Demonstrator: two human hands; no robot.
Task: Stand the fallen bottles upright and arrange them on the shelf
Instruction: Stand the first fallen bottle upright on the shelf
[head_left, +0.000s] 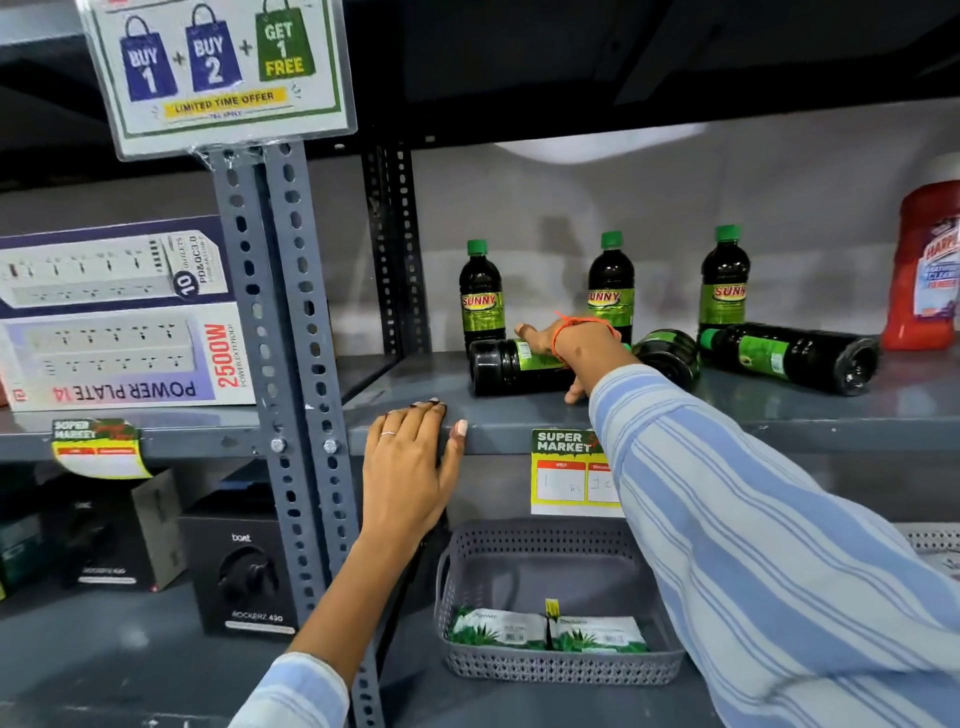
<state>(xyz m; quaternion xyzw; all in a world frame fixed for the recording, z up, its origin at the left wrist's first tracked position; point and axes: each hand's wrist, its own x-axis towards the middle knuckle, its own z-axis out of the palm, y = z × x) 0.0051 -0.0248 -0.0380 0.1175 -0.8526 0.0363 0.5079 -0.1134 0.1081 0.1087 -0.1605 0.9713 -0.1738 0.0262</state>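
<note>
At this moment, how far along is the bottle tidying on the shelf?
Three bottles with green caps stand upright at the back: left, middle, right. In hand: the right hand is on the left fallen bottle, not yet lifted; the left hand rests on the shelf edge. Left: the other two fallen bottles, middle and right.

Light falls evenly from above me, and a bright glare patch (597, 145) glows on the back wall (519, 208) at upper centre. Under the top shelf (623, 62) it is dark. Frame edges bend and soften; the centre stays sharp.
</note>
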